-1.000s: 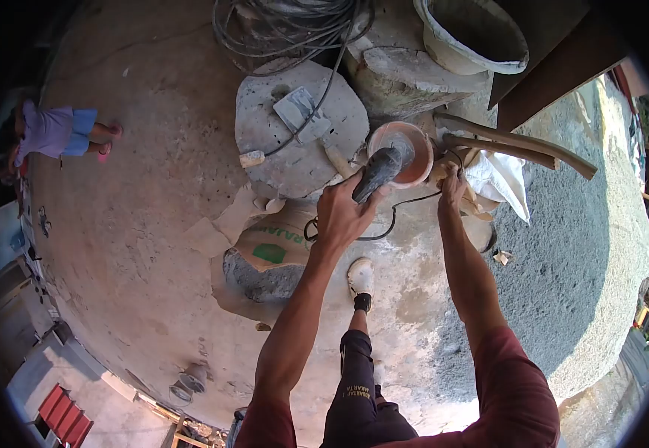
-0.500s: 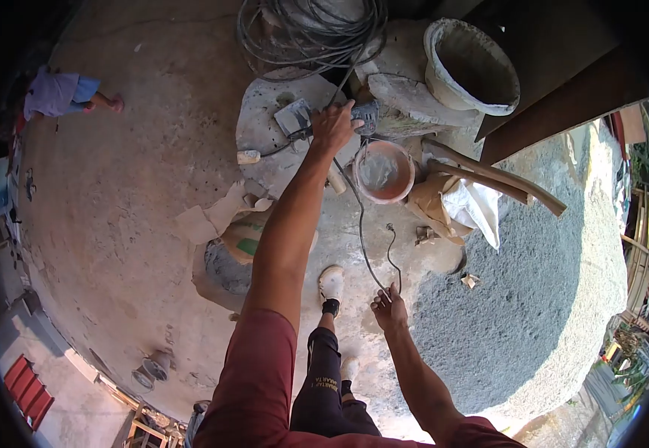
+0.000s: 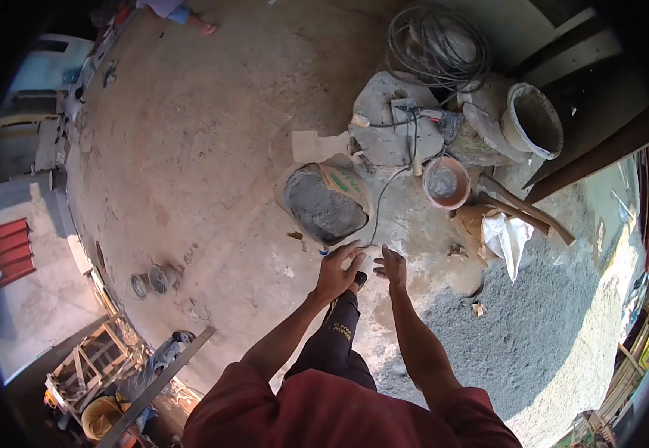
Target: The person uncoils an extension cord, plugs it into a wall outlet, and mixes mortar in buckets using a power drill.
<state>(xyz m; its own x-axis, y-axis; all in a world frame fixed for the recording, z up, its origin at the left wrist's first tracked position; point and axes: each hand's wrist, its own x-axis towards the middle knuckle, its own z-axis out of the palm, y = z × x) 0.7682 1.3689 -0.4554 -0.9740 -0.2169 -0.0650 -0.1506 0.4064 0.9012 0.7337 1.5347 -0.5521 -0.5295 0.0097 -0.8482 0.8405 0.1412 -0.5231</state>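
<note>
Both hands are low in front of my body, near the opened cement bag point(image 3: 323, 205) full of grey powder. My left hand point(image 3: 337, 270) has its fingers apart, and nothing shows in it. To its right, my right hand point(image 3: 392, 266) is spread too, close to the end of a black cable point(image 3: 386, 184). That cable runs up to a dark power tool point(image 3: 448, 123) lying at the edge of a round stone slab point(image 3: 384, 138). A trowel point(image 3: 405, 110) rests on the slab. Below the tool stands an orange bowl point(image 3: 446, 183) with grey material inside.
Coiled cable point(image 3: 438, 48) and a large crusted tub point(image 3: 533, 121) are at the top right. Bent wooden pieces point(image 3: 526, 209) and a white sack point(image 3: 505, 240) lie beside grey sand point(image 3: 511, 321). A person point(image 3: 171, 9) is at the top left.
My left hand has let go of the power tool, which now lies by the slab, and has moved down beside my right hand. The cable is out of my right hand. The view has turned leftward.
</note>
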